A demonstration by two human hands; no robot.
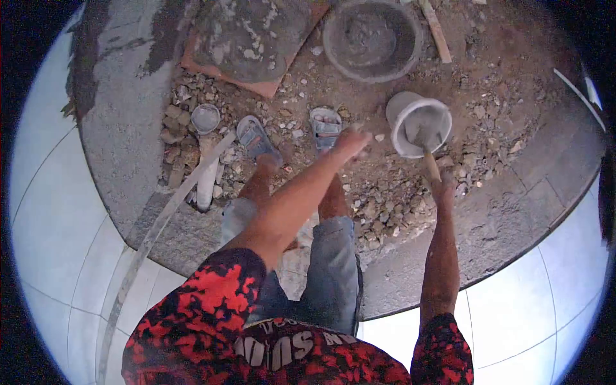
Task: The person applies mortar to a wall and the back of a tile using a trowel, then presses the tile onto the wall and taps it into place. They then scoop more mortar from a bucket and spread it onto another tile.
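Observation:
My right hand [443,186] is closed around the wooden handle of a trowel [432,165]. The trowel's head reaches into a pale bucket [399,108], which is tipped so its mouth faces toward me, with grey material inside. My left hand [351,142] hangs over the dirt left of the bucket, near my sandalled right foot [326,125]; its fingers are smeared by motion. Beyond the bucket stands a round tub [328,48] with wet grey mix on its bottom.
A mortar-smeared board [263,86] lies at the back left. Below it are a white pipe [206,173], a small round container [206,119] and a long straight bar [170,208]. Rubble [391,212] covers the ground, and a wooden stick [436,32] lies beside the tub.

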